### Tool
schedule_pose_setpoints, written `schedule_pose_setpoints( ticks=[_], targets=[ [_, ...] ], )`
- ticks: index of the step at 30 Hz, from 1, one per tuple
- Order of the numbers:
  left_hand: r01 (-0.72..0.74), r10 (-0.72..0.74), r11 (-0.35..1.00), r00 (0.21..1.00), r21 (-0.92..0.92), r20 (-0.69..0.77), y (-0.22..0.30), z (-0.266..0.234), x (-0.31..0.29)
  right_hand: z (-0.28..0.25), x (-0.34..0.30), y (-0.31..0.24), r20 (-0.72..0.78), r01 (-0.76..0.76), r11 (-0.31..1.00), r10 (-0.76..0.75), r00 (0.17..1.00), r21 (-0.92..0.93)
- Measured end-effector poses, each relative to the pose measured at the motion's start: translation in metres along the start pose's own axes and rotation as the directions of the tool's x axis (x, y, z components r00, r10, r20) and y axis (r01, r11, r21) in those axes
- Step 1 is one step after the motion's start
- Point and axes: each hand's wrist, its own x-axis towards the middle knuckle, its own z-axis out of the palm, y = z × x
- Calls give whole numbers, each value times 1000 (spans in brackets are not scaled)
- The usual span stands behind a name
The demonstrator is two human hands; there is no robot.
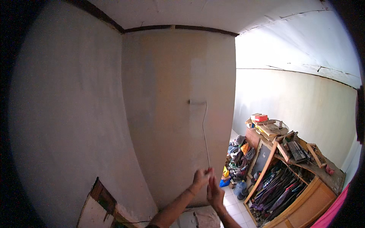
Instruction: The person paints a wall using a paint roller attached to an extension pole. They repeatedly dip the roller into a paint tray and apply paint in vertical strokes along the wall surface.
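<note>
A paint roller (198, 102) rests against the wall (171, 91) in front of me, its sleeve lying level. From the sleeve's right end a long, thin, slightly bent rod runs down to my hands. My left hand (201, 178) is closed round the rod's lower part. Just below and to the right, my right hand (215, 193) is closed on the handle too, and the grip itself is hidden by my fingers. A paler upright band of wall shows above and around the roller, next to a browner stretch on its left.
At the right stands a wooden wardrobe (304, 205) full of hanging clothes, with a fan (275, 127) and clutter on top. Piled clothes (239, 159) and a water jug (240, 187) are beside it. A dark-framed wooden piece (102, 195) leans at lower left. Pink cloth (334, 209) hangs at lower right.
</note>
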Motion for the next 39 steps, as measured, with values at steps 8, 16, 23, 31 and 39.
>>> schedule_pose_setpoints(
  ticks=[8,16,23,31,39],
  targets=[
    [-134,121,949,991,-287,-63,183,-96,134,-32,225,-86,7,-112,972,113,994,208],
    [-167,170,980,985,-105,23,105,-76,95,-41,150,-90,99,-160,960,141,985,230],
    [-108,91,975,991,-193,-98,7,-27,-22,-6,7,-56,35,-112,963,107,994,245],
    [-210,190,970,968,-118,-163,138,-81,112,-24,182,-83,-22,-121,956,132,991,267],
    [-207,211,944,977,-256,-12,226,-95,170,-46,268,-75,-65,-21,976,36,997,217]
  ],
)
